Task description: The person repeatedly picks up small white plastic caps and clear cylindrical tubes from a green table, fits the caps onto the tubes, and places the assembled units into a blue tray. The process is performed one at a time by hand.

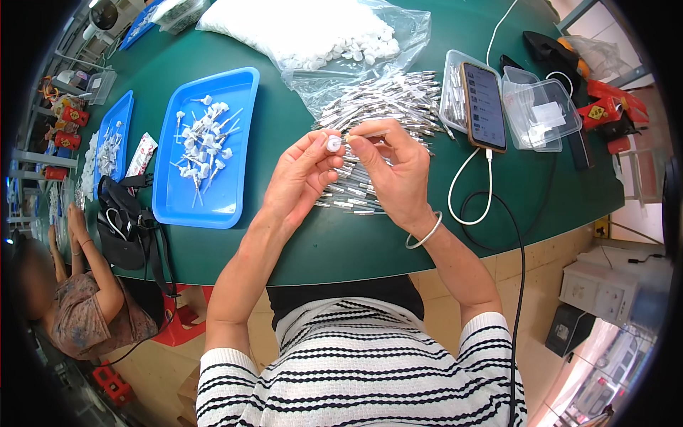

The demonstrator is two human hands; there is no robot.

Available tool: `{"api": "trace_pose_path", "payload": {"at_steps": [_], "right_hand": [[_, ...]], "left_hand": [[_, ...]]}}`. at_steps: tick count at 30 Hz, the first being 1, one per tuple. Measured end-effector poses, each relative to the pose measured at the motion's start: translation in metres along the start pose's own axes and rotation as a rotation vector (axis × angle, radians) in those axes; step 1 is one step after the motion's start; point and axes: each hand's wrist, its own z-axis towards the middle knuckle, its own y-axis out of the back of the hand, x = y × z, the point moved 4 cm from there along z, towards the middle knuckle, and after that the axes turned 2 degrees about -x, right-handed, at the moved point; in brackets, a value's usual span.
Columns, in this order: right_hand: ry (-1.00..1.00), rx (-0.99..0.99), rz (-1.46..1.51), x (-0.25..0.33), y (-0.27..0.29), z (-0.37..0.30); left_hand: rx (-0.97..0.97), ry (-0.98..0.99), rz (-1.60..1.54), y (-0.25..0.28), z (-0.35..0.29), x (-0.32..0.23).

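Note:
Over the green table, my left hand (290, 179) pinches a small round white cap (334, 144) between thumb and fingertips. My right hand (400, 174) is close beside it, thumb and index finger pressed together at the cap's right side. What those fingertips grip is too small and covered to make out. Beneath and behind both hands spreads a pile of thin white-and-grey rods (384, 103). Farther back lies a clear plastic bag (405, 28) with many loose white caps (363, 48) spilling at its mouth.
To the left, a blue tray (222, 205) holds capped rods (205, 146); a smaller blue tray (126, 107) is beyond. A phone (485, 107) leans on a clear box (452, 67), its white cable (455, 206) looping on the table. A black bag (122, 224) and another person (85, 313) are left.

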Motion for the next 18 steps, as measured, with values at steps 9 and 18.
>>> {"api": "trace_pose_path", "payload": {"at_steps": [9, 18], "right_hand": [[0.059, 0.01, -0.051, 0.0006, 0.0, 0.0015], [0.092, 0.023, -0.073, 0.0039, 0.001, 0.0027]], "left_hand": [[0.002, -0.009, 0.03, -0.0003, -0.0001, -0.0014], [-0.007, -0.011, 0.056, -0.0001, 0.0, -0.0005]]}}
